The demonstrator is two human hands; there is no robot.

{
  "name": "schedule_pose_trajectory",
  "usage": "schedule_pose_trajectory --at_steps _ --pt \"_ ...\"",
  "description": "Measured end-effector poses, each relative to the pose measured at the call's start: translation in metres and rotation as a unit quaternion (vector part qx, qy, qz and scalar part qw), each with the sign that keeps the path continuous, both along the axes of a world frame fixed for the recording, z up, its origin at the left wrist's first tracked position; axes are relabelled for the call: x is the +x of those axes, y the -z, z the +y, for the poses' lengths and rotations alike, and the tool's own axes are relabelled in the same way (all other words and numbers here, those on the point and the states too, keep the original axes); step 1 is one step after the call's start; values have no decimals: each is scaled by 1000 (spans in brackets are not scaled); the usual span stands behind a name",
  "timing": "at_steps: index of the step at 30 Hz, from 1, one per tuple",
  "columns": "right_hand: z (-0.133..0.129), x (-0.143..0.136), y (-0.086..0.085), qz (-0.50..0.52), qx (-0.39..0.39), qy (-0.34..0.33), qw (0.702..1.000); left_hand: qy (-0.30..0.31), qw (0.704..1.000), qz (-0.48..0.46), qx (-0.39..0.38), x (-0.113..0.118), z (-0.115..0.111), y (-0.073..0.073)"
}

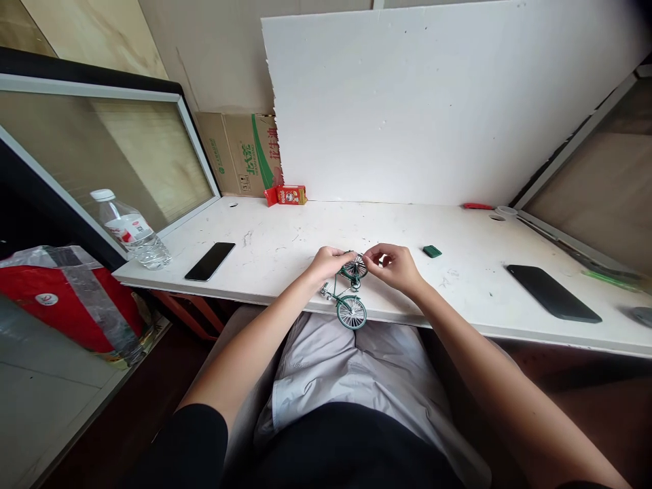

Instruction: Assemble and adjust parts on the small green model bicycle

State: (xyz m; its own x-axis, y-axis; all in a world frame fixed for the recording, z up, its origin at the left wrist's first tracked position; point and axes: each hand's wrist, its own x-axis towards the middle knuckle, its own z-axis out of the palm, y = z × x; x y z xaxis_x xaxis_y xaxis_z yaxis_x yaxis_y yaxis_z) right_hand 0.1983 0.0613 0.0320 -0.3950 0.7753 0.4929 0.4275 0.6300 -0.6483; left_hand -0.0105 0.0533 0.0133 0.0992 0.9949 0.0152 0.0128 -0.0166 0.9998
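A small dark green model bicycle (342, 297) with silver spokes is tipped over the front edge of the white table, its handlebar and one wheel toward me. My left hand (329, 263) is closed on its far end, thumb lying by the far wheel (355, 267). From the other side, my right hand (391, 263) pinches at the rim of that same wheel with bent fingers. Exactly which part sits between those fingertips is hidden. A small dark green piece (432, 251) lies on the table to the right of my right hand.
Two dark phones lie on the table, one at left (210, 261) and one at right (554, 293). A water bottle (131, 231) stands at the left edge. Behind are a small red box (292, 195), a carton (237, 153), a white board (432, 102) and a red object (477, 206).
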Motion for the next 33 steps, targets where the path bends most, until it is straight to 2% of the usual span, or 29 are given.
schedule_pose_trajectory --at_steps 5,25,33 --pt "4 -1 6 -5 8 -4 1000 35 998 -46 9 -2 3 4" --pt "0 -2 6 37 -32 -7 999 -5 997 -77 -31 -9 2 -3" --pt "3 -3 8 14 -19 -9 1000 -32 997 19 -69 -18 -1 -10"
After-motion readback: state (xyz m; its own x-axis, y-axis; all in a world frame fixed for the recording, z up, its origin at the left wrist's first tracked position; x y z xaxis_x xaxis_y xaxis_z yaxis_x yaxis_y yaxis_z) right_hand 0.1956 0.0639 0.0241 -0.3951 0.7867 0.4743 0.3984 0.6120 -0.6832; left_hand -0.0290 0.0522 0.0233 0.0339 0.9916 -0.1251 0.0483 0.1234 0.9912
